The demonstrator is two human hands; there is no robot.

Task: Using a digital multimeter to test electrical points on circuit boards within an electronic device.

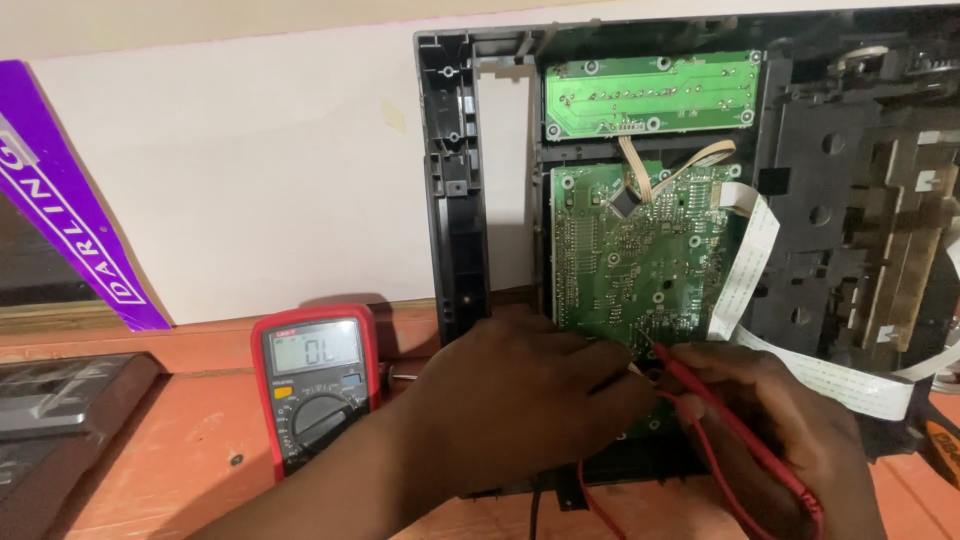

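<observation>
Green circuit board [640,260], upright; right hand [790,430] grip pinching red probe [720,410]; left hand [520,400] grip unclear.

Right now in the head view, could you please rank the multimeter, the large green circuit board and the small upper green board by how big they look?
Largest to smallest, as they look:
1. Large green circuit board, though its lower part is hidden behind the hands.
2. Multimeter and small upper green board: these look about alike, and the multimeter lies nearer the camera, so I would not rank them.
</observation>
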